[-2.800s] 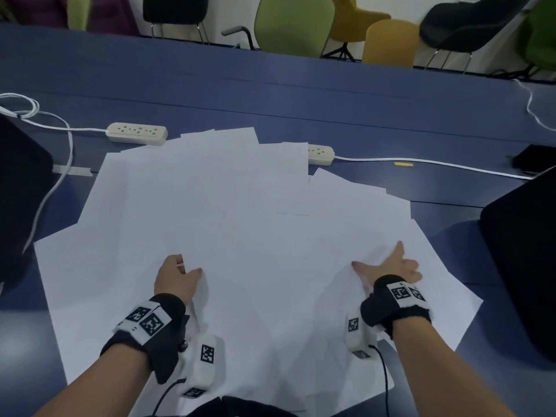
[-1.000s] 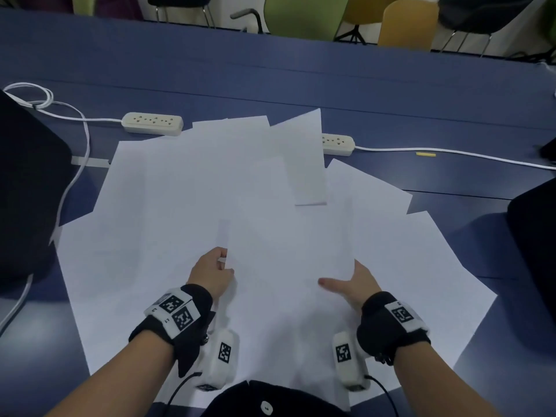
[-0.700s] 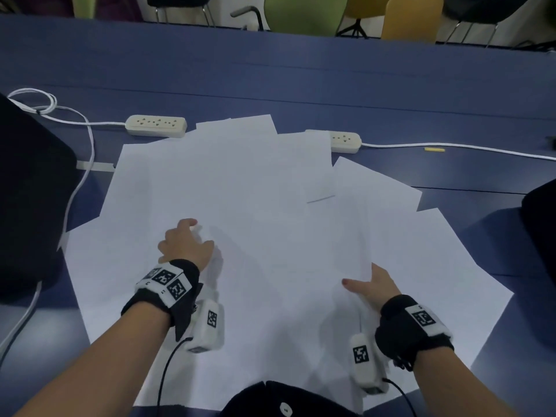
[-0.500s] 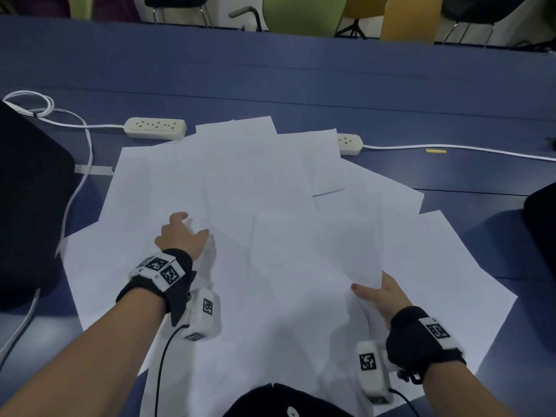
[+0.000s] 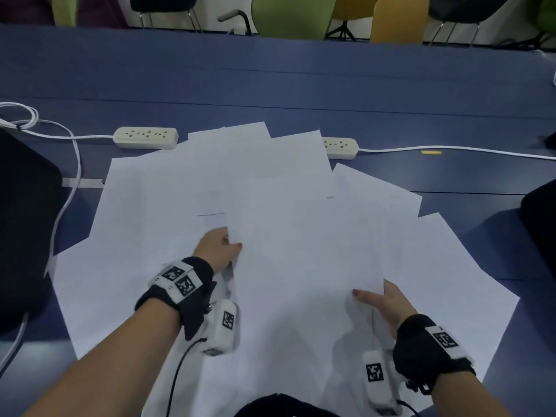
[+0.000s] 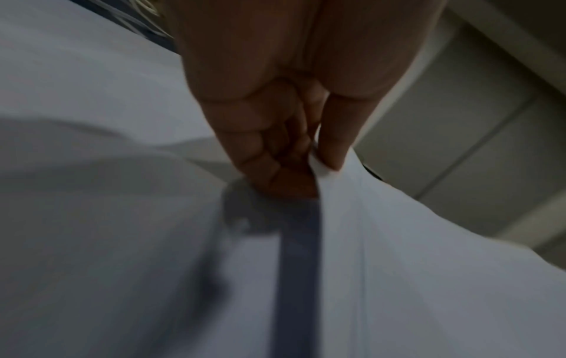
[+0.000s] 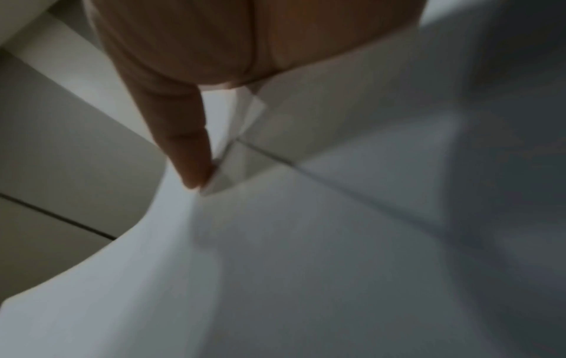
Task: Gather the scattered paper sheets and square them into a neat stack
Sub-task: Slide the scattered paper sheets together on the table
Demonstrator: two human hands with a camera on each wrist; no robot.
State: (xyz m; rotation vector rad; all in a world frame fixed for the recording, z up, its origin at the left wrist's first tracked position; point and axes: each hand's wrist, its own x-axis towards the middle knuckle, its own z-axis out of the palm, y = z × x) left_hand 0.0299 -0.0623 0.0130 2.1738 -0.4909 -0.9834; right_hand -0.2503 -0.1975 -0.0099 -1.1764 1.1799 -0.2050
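Several white paper sheets (image 5: pixel 285 236) lie fanned and overlapping across the blue table (image 5: pixel 270 79). My left hand (image 5: pixel 224 246) grips the left edge of a lifted group of sheets near the middle. In the left wrist view its curled fingers and thumb (image 6: pixel 330 155) pinch that paper edge (image 6: pixel 383 230). My right hand (image 5: pixel 380 299) holds the right edge of the same group, thumb on top and fingers hidden beneath. The right wrist view shows the thumb (image 7: pixel 193 174) pressing on a bent sheet corner (image 7: pixel 226 174). Loose sheets spread out to both sides.
Two white power strips (image 5: pixel 146 137) (image 5: pixel 341 147) with cables (image 5: pixel 69 164) lie just beyond the papers. Black objects stand at the left (image 5: pixel 21 221) and right (image 5: pixel 541 224) table edges. A small yellow item (image 5: pixel 430 152) lies far right. Chairs (image 5: pixel 291 16) line the far side.
My left hand has moved right toward the middle and taken hold of a sheet edge. My right hand keeps its hold on the right. The middle sheets have shifted together.
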